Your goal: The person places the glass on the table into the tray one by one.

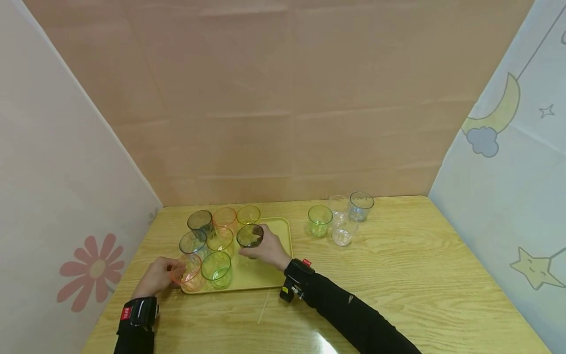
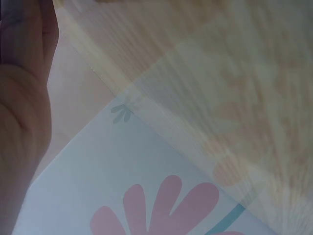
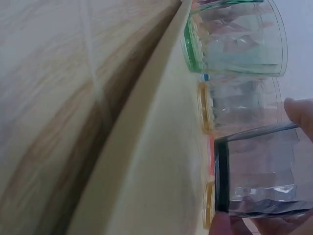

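Observation:
My right hand (image 1: 270, 250) grips a dark grey glass (image 1: 250, 237) upright over the tray's middle; in the right wrist view, thumb and fingers lie on either side of this grey glass (image 3: 259, 171). Whether its base touches the tray cannot be told. At the front left corner, my left hand (image 1: 160, 276) holds an orange glass (image 1: 192, 275) by its left side, its fingers partly seen through it. Beside that stands a green glass (image 1: 216, 270). The yellow tray (image 1: 265, 275) carries them with further glasses behind: blue (image 1: 192, 243), yellow (image 1: 220, 241), dark grey (image 1: 200, 222), orange (image 1: 224, 217) and another yellow glass (image 1: 248, 215).
Right of the tray, a green glass (image 1: 320, 221), two clear glasses, one nearer (image 1: 343, 233), and a bluish glass (image 1: 360, 206) stand grouped on the wooden table (image 1: 398, 275). A brown paper wall (image 1: 287, 98) closes the back, with printed panels at both sides.

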`<action>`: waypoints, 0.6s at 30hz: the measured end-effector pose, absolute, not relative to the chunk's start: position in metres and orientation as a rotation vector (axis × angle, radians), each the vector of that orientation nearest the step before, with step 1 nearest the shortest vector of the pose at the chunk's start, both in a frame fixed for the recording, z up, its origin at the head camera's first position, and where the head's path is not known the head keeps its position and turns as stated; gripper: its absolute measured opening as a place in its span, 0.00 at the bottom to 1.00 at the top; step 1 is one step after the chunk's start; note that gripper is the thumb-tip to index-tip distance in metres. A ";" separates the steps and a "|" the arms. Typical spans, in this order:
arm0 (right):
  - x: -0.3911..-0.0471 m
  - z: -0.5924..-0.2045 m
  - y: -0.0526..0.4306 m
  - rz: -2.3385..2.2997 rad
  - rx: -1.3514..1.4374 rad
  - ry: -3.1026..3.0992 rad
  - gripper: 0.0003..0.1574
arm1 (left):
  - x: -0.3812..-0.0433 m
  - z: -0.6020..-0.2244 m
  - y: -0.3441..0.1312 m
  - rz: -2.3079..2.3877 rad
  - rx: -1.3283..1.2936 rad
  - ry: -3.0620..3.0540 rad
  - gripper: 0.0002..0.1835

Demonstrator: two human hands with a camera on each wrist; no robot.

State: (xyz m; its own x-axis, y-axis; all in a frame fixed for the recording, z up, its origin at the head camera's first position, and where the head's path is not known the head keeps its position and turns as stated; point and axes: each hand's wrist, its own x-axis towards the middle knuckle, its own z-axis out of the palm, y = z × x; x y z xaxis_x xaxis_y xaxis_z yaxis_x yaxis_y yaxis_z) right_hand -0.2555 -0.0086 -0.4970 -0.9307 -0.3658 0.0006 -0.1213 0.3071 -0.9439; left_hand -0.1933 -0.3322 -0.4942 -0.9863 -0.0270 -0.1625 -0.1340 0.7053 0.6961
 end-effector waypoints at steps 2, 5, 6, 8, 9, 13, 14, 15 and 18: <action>-0.254 -0.496 -0.012 -1.667 -0.436 2.345 0.49 | -0.193 -0.495 -0.332 1.160 -0.127 2.769 0.08; -0.254 -0.497 -0.016 -1.639 -0.438 2.364 0.49 | -0.193 -0.495 -0.331 1.148 -0.125 2.775 0.08; -0.254 -0.497 -0.017 -1.622 -0.435 2.384 0.49 | -0.193 -0.495 -0.331 1.145 -0.129 2.776 0.08; -0.254 -0.497 -0.019 -1.599 -0.432 2.417 0.50 | -0.194 -0.495 -0.331 1.151 -0.138 2.766 0.09; -0.255 -0.498 -0.020 -1.596 -0.427 2.428 0.51 | -0.194 -0.495 -0.331 1.150 -0.139 2.764 0.09; -0.255 -0.497 -0.022 -1.612 -0.393 2.421 0.53 | -0.195 -0.494 -0.331 1.159 -0.155 2.756 0.09; -0.255 -0.497 -0.023 -1.616 -0.387 2.416 0.53 | -0.195 -0.494 -0.331 1.151 -0.152 2.761 0.09; -0.255 -0.497 -0.024 -1.624 -0.384 2.410 0.53 | -0.195 -0.494 -0.331 1.146 -0.150 2.764 0.08; -0.256 -0.498 -0.025 -1.636 -0.385 2.399 0.53 | -0.194 -0.495 -0.333 1.152 -0.143 2.760 0.08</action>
